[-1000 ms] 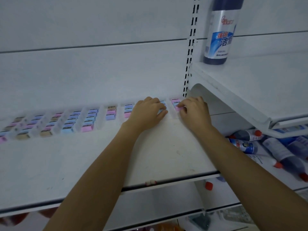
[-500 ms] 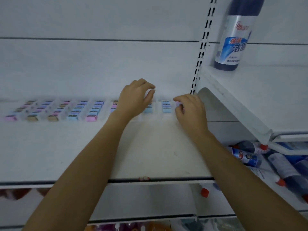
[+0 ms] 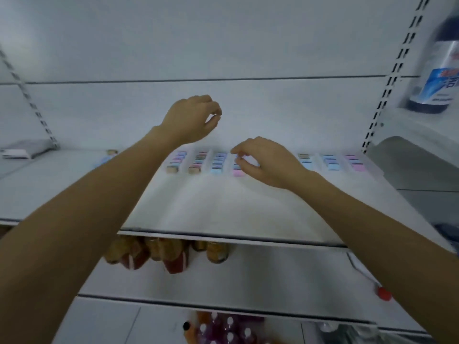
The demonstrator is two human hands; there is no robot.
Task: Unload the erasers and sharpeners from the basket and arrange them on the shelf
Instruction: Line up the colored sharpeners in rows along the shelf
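Note:
Small pastel erasers (image 3: 218, 165) lie in short columns along the back of the white shelf (image 3: 223, 209), with more columns (image 3: 331, 163) to the right. My left hand (image 3: 191, 117) is raised above the shelf, fingers loosely curled, with nothing visible in it. My right hand (image 3: 265, 158) hovers low over the middle columns. Its bent fingertips and thumb sit at a column ending in a pink eraser (image 3: 239, 173). Blur hides whether they pinch one. The basket is not in view.
A dark bottle with a blue label (image 3: 439, 78) stands on the higher right shelf. A grey pack (image 3: 22, 150) and a small bottle (image 3: 109, 157) sit at the left. Jars and bottles (image 3: 169, 254) fill the shelf below, with more bottles (image 3: 223, 328) lower down.
The view has swung left and down. My right hand moved from the right-end columns to the middle ones. My left hand rose off the shelf.

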